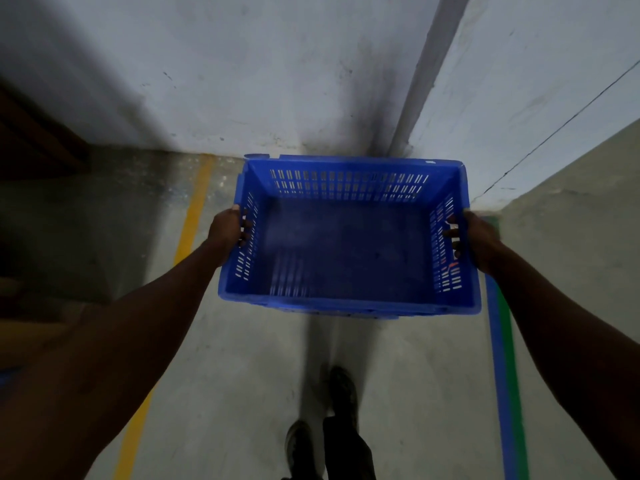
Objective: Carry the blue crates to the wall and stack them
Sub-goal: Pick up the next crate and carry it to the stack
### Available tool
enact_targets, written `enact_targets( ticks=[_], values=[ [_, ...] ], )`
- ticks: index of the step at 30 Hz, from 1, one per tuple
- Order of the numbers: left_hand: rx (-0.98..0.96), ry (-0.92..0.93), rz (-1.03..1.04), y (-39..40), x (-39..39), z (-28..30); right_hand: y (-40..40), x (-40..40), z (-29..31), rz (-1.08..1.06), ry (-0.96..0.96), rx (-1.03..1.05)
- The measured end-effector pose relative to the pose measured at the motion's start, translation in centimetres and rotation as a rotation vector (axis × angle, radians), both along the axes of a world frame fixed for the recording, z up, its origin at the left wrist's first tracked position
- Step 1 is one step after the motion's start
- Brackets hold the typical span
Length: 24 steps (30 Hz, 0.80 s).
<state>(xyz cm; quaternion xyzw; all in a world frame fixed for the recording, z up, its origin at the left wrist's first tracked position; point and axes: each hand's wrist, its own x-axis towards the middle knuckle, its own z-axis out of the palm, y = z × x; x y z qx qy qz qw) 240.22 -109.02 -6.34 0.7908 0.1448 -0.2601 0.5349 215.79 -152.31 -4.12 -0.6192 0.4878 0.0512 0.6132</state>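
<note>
At the far left a dark brown shape [31, 133] sits against the wall, too dim to identify. Next comes a yellow line [194, 209] painted on the concrete floor [242, 375], running from near you toward the far wall [242, 64].

Your left hand [227, 228] is clamped on the left side wall of the blue crate [346, 251], fingertips poking through the handle slot to the inside. You hold the crate out in front of you, off the floor and roughly level, with its far rim close to the base of the wall. It is empty, its slotted sides and solid bottom showing plainly.

Below the crate, near the bottom edge, your two dark shoes [343, 389] stand on the concrete, one ahead of the other.

Your right hand [479, 240] grips the right side wall the same way, fingers curled through that handle slot. Beyond it a blue and green stripe [502, 358] runs along the floor toward the corner, where a second wall [554, 81] meets the first beside a grey vertical pipe [429, 64].
</note>
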Motion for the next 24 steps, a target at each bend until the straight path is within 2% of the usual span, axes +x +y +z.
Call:
enact_targets(
  ticks=[6, 11, 15, 16, 19, 22, 24],
  values=[
    [0.065, -0.023, -0.043, 0.2, -0.6, 0.6, 0.7, 0.6, -0.8, -0.046, 0.030, -0.124],
    [0.347, -0.118, -0.196, 1.2, -1.0, 1.9, 1.7, 0.0, 1.4, 0.028, 0.075, -0.236],
    [0.452, -0.162, -0.211, 2.1, -3.1, 5.8, 1.0, -1.5, 2.5, 0.087, 0.134, -0.347],
    [0.434, -0.180, -0.157, 2.2, -3.9, 7.2, 1.3, -1.6, 3.2, 0.093, 0.115, -0.371],
    [0.315, -0.201, -0.046, 2.7, -7.0, 11.4, 6.1, -1.5, 10.2, 0.063, -0.013, -0.401],
    [0.084, -0.159, 0.052, 3.7, -11.6, 16.7, 9.6, -2.0, 14.8, 0.095, -0.099, -0.307],
    [-0.037, -0.148, 0.111, 4.8, -15.0, 19.9, 11.8, -2.2, 17.2, 0.114, -0.134, -0.161]
  ],
)
